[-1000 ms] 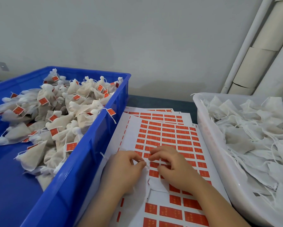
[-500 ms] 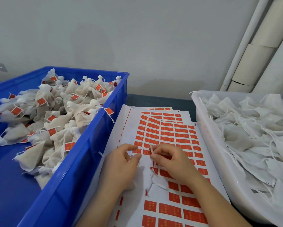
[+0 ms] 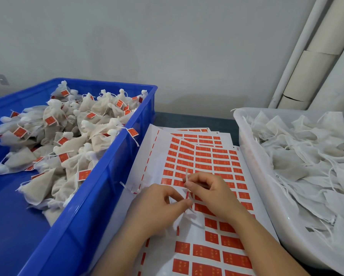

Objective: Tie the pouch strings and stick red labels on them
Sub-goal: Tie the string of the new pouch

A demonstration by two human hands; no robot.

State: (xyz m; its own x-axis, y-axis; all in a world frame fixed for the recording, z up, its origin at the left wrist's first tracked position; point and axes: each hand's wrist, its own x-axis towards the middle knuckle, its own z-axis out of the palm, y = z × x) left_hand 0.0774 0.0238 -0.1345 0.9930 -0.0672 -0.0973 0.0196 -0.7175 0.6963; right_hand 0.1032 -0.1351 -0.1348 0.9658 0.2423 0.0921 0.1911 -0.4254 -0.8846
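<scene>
A worker's two hands meet over the sheets of red labels (image 3: 205, 156), at least three overlapping, laid between two bins so stickers sit directly beneath the work. The left hand (image 3: 161, 208) pinches the gathered neck of one small white pouch (image 3: 189, 217) resting on the near sheet, steadying it; the right hand (image 3: 214, 196) nips its string (image 3: 186, 173) between thumb and forefinger, one end poking upward (whether a label already clings to it cannot be told). Labelled pouches (image 3: 53, 120), too many to count, fill the blue crate (image 3: 107, 176) at left; unlabelled pouches (image 3: 298, 156) wait in the white tub (image 3: 254, 176) at right.
</scene>
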